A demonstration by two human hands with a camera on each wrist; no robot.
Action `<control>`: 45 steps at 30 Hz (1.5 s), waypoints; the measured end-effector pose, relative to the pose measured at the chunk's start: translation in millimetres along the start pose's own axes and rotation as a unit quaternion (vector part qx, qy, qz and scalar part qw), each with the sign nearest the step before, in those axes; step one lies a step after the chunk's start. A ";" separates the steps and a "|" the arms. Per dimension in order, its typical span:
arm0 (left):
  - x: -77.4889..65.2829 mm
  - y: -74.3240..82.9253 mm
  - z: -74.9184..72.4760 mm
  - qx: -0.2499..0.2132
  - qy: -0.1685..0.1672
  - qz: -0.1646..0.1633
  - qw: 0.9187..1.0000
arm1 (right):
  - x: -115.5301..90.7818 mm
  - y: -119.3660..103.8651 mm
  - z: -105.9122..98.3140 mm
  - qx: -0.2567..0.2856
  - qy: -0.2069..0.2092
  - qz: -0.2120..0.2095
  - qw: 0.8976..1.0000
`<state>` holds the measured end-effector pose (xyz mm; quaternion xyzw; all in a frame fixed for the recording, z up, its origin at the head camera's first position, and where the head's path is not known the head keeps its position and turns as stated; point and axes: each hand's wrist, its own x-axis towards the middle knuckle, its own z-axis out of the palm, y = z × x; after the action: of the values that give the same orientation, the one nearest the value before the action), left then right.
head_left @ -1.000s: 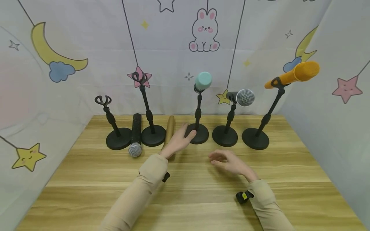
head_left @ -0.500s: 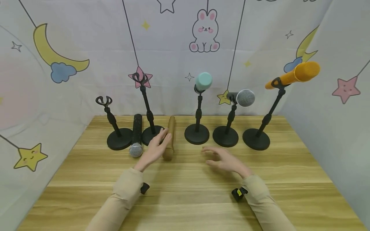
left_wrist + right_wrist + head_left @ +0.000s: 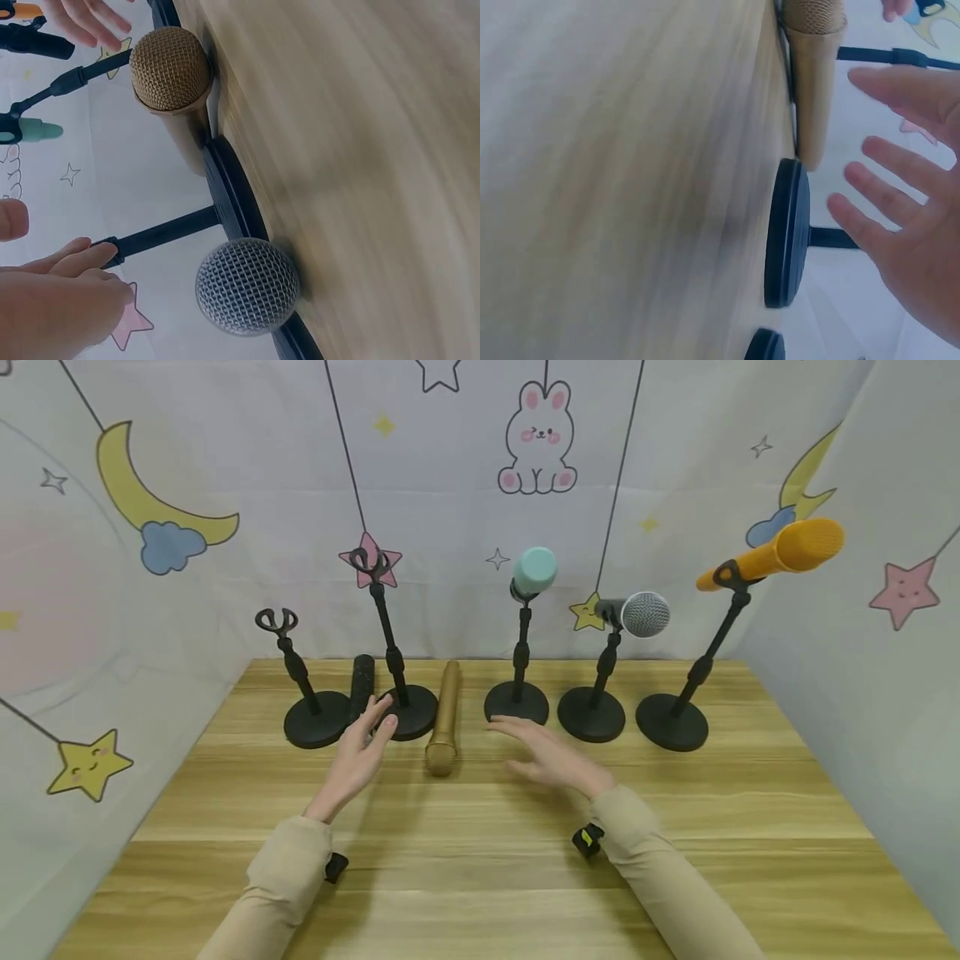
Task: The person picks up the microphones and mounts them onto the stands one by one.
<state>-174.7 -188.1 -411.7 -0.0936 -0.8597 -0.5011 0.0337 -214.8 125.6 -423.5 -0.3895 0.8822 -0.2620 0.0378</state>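
My left hand hovers above the black microphone, fingers extended and holding nothing; it hides that microphone's head in the head view. The silver mesh head of the black microphone shows in the left wrist view. A gold microphone lies on the table between two stands. To its right, my right hand is held over the table with spread fingers and nothing in them. Just beyond it is the stand bearing a mint-green microphone. In the right wrist view the gold microphone lies past the fingertips.
Two stands with bare clips, a short one and a taller one, rise at the left. At the right, one stand bears a silver-headed microphone and another an orange microphone. A patterned curtain backs the table.
My left hand has moved left, from near the mint-green microphone's stand, past the gold microphone, to over the black one. My right hand has moved left and slightly forward, its fingers straighter.
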 end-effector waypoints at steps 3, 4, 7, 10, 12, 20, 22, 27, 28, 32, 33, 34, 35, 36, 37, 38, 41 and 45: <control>-1.3 -0.4 -4.0 -0.012 0.017 -0.003 1.000 | 12.3 -2.0 0.9 -0.028 0.002 -0.012 1.000; -1.5 -0.7 -5.2 -0.016 0.021 -0.006 1.000 | 16.0 -2.1 1.4 -0.038 0.004 -0.016 0.999; -2.2 -1.1 -8.1 -0.028 0.026 -0.018 0.999 | 28.4 -1.6 3.9 -0.062 0.007 -0.028 0.998; -2.8 -1.7 -9.8 -0.039 0.028 -0.036 0.998 | 40.9 0.0 7.7 -0.092 0.012 -0.043 0.995; -3.2 -2.2 -10.4 -0.049 0.032 -0.047 0.997 | 48.8 0.9 10.3 -0.108 0.016 -0.051 0.993; -6.1 -6.0 -11.8 -0.073 0.044 -0.065 0.994 | 71.2 1.8 19.6 -0.134 0.021 -0.057 0.989; -8.4 -7.8 -12.6 -0.073 0.044 -0.069 0.994 | 75.8 1.4 22.1 -0.138 0.019 -0.052 0.989; -16.5 -12.9 -17.2 -0.067 0.039 -0.086 0.993 | 86.4 -0.5 28.7 -0.143 0.014 -0.035 0.989; -17.9 -13.6 -18.2 -0.067 0.040 -0.090 0.993 | 88.5 -1.2 29.8 -0.146 0.012 -0.031 0.989; -22.6 -15.5 -21.5 -0.074 0.039 -0.110 0.990 | 96.0 -3.1 34.5 -0.163 -0.002 -0.019 0.986; -23.5 -15.8 -21.8 -0.076 0.039 -0.114 0.990 | 97.1 -3.5 35.4 -0.165 -0.007 -0.018 0.986; -24.4 -16.1 -21.9 -0.077 0.038 -0.116 0.990 | 98.1 -3.5 36.2 -0.167 -0.010 -0.017 0.986; -25.2 -16.2 -21.8 -0.077 0.036 -0.119 0.989 | 99.1 -3.2 37.1 -0.169 -0.012 -0.017 0.985; -25.6 -16.2 -21.5 -0.078 0.035 -0.119 0.989 | 99.9 -2.7 37.8 -0.170 -0.014 -0.017 0.985; -26.1 -16.4 -20.8 -0.078 0.034 -0.119 0.989 | 100.0 -2.3 38.6 -0.171 -0.016 -0.015 0.985; -26.7 -15.9 -20.1 -0.078 0.034 -0.118 0.989 | 100.4 -2.1 39.0 -0.174 -0.018 -0.013 0.985; -27.0 -16.1 -18.6 -0.080 0.033 -0.120 0.989 | 101.5 -1.9 40.2 -0.173 -0.016 -0.012 0.985; -27.9 -16.2 -17.5 -0.085 0.030 -0.125 0.988 | 103.3 -4.1 41.5 -0.153 -0.016 -0.006 0.988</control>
<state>-151.2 -214.6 -421.1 0.0272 -0.8175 -0.5751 -0.0114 -272.5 32.4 -443.0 -0.4002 0.9088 -0.1176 -0.0102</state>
